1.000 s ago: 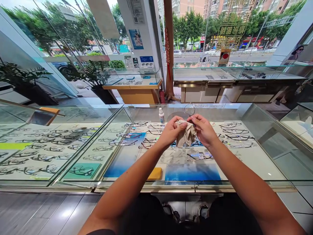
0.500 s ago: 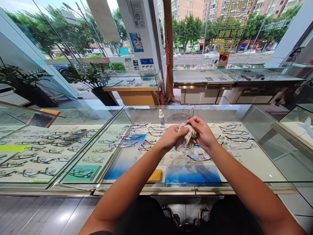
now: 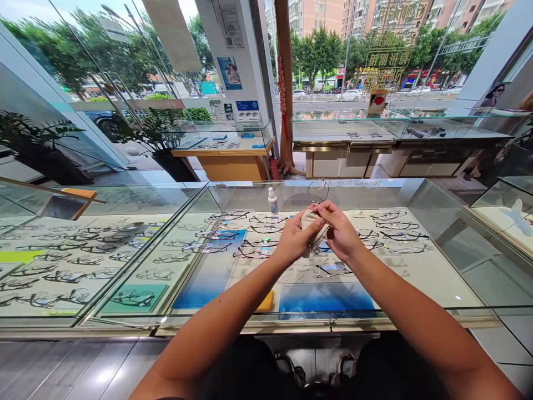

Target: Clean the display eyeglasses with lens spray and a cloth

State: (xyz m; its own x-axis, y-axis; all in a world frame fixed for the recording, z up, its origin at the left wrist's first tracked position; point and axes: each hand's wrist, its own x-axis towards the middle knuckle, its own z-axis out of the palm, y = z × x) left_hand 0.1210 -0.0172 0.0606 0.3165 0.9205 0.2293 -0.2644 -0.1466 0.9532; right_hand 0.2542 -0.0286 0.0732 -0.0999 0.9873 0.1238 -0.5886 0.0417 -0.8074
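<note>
Above the glass counter, my left hand point(image 3: 296, 238) is closed on a beige cloth point(image 3: 310, 225) with a jagged edge, its thumb pressed over the fold. My right hand point(image 3: 339, 229) pinches at the cloth's right side, by a pair of thin round-framed glasses point(image 3: 318, 191). One round lens sticks up beyond my fingertips; the rest of the glasses is hidden by the cloth and fingers. A small white spray bottle point(image 3: 272, 201) stands upright on the counter, left of and beyond my hands.
Rows of eyeglasses lie inside the glass display case point(image 3: 449, 278) beneath my hands. Blue sheets point(image 3: 327, 300), a yellow case point(image 3: 265, 301) and a green box point(image 3: 139, 298) are in it too. A tilted mirror point(image 3: 69, 204) stands at the left.
The cloth is now folded closer between my hands, and my left hand covers more of it. The whole view has shifted slightly.
</note>
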